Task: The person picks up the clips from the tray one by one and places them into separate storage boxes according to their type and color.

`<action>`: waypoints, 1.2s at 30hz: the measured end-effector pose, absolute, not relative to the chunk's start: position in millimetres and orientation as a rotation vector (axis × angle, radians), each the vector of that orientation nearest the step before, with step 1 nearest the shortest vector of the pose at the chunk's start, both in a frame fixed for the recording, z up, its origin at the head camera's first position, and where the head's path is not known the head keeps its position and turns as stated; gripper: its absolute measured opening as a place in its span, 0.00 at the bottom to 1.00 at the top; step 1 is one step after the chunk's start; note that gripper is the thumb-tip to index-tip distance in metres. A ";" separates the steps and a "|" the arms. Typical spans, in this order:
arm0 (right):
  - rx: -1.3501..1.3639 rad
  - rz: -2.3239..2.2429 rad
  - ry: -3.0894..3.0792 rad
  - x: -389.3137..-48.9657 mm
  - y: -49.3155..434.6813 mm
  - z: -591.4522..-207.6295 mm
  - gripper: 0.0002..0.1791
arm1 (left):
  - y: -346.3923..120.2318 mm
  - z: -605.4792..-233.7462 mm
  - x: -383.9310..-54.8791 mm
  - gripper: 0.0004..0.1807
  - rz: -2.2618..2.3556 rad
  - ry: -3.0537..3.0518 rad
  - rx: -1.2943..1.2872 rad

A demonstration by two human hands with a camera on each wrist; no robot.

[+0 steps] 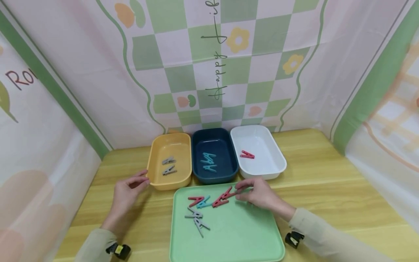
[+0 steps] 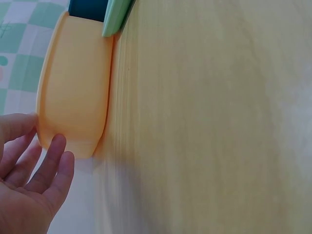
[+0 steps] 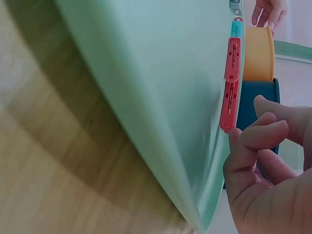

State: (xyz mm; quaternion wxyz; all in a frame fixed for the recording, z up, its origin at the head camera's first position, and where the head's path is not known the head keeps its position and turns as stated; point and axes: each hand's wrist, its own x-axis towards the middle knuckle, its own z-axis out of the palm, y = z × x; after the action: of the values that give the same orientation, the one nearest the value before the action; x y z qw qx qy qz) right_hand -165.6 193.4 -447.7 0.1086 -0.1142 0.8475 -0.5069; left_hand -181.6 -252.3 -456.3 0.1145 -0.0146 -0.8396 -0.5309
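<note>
My left hand (image 1: 127, 193) is at the front left corner of the yellow bin (image 1: 151, 160), fingertips at its rim and outer wall. Over the back right of the green tray (image 1: 242, 233), my right hand (image 1: 260, 194) has its fingers bent, with a gap between thumb and index finger. One fingertip is right at the end of a red clothespin (image 3: 229, 107). That clothespin overlaps another red clothespin (image 1: 220, 202). Beside them on the tray lie a teal clothespin (image 1: 204, 202), a third red clothespin (image 1: 195, 200) and two grey clothespins (image 1: 198, 214), which overlap.
Two grey clothespins (image 1: 169, 170) lie in the yellow bin. The dark blue bin (image 1: 216, 134) holds several teal clothespins (image 1: 209, 167). In the white bin (image 1: 266, 156) lies one red clothespin (image 1: 247, 154). A patterned cloth (image 1: 176, 47) hangs behind the wooden table (image 1: 327, 174).
</note>
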 end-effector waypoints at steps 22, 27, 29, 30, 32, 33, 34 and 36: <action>-0.236 -1.406 2.499 -171.1 184.7 -446.5 0.21 | -252.0 -455.4 -182.1 0.07 -1.532 -2.470 -0.040; -0.188 -1.391 2.506 -173.0 183.4 -446.8 0.22 | -249.6 -454.1 -181.9 0.07 -1.547 -2.457 -0.032; -0.156 -1.392 2.503 -174.0 183.5 -447.2 0.22 | -248.4 -452.4 -181.2 0.07 -1.561 -2.454 -0.028; -0.145 -1.395 2.498 -174.6 183.5 -447.1 0.22 | -247.9 -451.5 -180.8 0.07 -1.569 -2.451 -0.027; -0.124 -1.398 2.485 -175.7 183.3 -447.2 0.22 | -247.8 -450.4 -180.2 0.07 -1.574 -2.451 -0.025; -0.119 -1.398 2.479 -176.3 183.1 -447.2 0.22 | -247.9 -450.1 -179.7 0.07 -1.576 -2.453 -0.023; -0.117 -1.396 2.475 -177.1 182.8 -447.2 0.22 | -248.1 -449.8 -179.4 0.07 -1.575 -2.457 -0.020; -0.120 -1.386 2.472 -178.5 182.4 -446.9 0.22 | -248.9 -450.4 -179.7 0.07 -1.563 -2.464 -0.019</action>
State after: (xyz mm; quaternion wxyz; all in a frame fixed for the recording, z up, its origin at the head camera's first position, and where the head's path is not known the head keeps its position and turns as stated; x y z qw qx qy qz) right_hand -178.5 182.4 -446.9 0.1521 -0.0418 0.8613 -0.4829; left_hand -179.7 -248.9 -450.4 0.1113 -0.0066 -0.8391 -0.5324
